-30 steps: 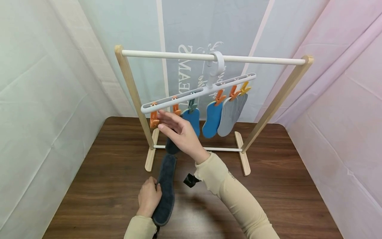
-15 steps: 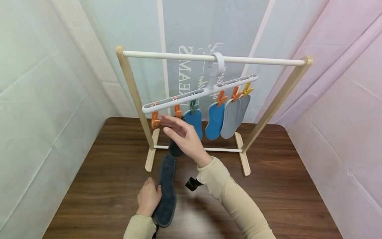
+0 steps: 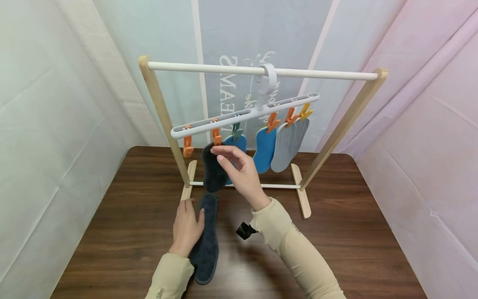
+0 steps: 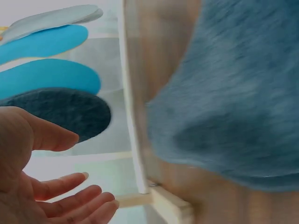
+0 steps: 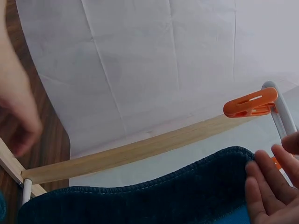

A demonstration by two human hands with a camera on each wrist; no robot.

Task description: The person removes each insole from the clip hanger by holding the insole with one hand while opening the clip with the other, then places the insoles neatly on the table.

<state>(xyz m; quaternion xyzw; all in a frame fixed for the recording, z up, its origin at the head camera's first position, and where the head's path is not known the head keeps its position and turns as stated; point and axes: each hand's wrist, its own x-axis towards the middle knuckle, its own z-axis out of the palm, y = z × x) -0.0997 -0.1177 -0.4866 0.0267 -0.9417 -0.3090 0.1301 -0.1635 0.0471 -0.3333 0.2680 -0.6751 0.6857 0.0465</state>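
Observation:
A dark fuzzy insole (image 3: pixel 207 245) lies on the brown table. Beside it is my left hand (image 3: pixel 186 228), fingers loosely spread; the left wrist view shows this hand (image 4: pixel 51 182) holding nothing. Another dark insole (image 3: pixel 213 174) hangs from an orange clip (image 3: pixel 216 137) on the white hanger (image 3: pixel 209 123). My right hand (image 3: pixel 242 176) is at the upper end of that hanging insole. In the right wrist view, its nearly straight fingers (image 5: pixel 268 179) touch or nearly touch the insole's edge. A free orange clip (image 3: pixel 188 147) dangles at the hanger's left end.
The hanger hooks over the white bar (image 3: pixel 209 68) of a wooden rack (image 3: pixel 160 104). Blue insoles (image 3: pixel 266 149) and grey insoles (image 3: pixel 285 145) hang from further clips, one of them yellow (image 3: pixel 305 111). Pale cloth (image 3: pixel 56 124) encloses the table.
My right hand has moved right, from the left-end clip to the hanging dark insole. My left hand has come off the insole on the table and shifted forward.

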